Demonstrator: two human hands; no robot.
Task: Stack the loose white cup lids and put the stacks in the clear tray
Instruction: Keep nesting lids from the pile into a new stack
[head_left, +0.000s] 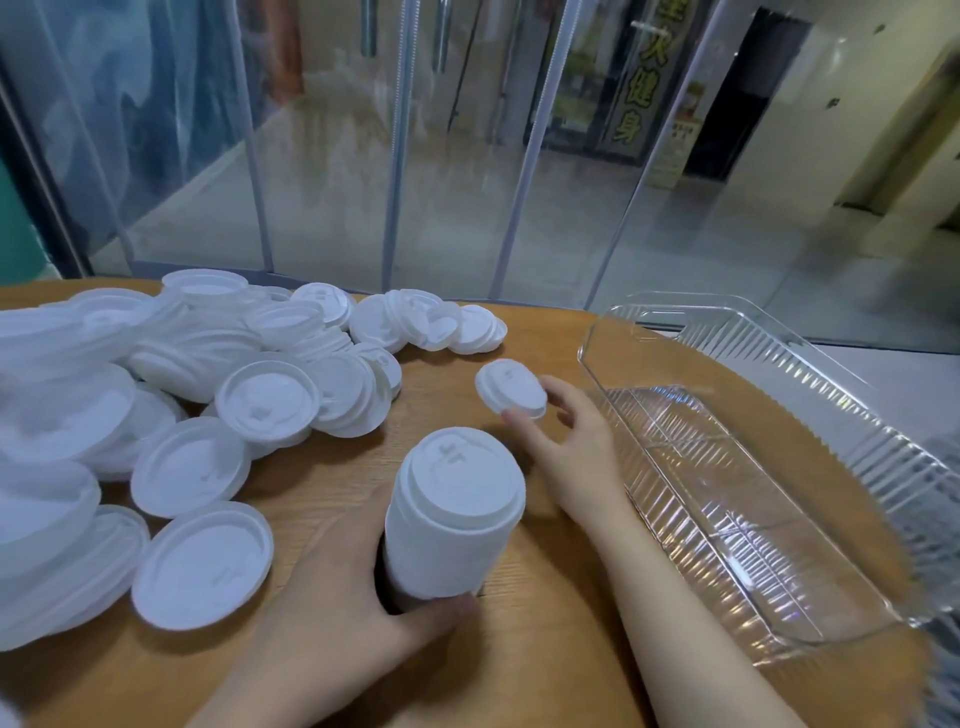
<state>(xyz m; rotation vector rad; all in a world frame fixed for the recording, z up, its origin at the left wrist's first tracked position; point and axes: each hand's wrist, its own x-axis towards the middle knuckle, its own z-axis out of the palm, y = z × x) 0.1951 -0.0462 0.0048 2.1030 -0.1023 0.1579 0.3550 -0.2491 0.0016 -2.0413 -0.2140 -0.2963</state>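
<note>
A tall stack of white lids (452, 519) stands upright on the wooden table (545, 649), and my left hand (358, 597) grips its lower part. My right hand (566, 441) reaches to a small lid stack (511, 388) lying alone beyond it; thumb and fingertips touch its near edge. A big heap of loose white lids (171, 395) covers the left of the table. The clear ribbed tray (810, 395) lies at the right, with no lids in it.
The table's far edge runs just behind the heap, with glass panels (415, 156) beyond it. The tray's right side overhangs the table's curved right edge. Bare wood shows between the tall stack and the tray.
</note>
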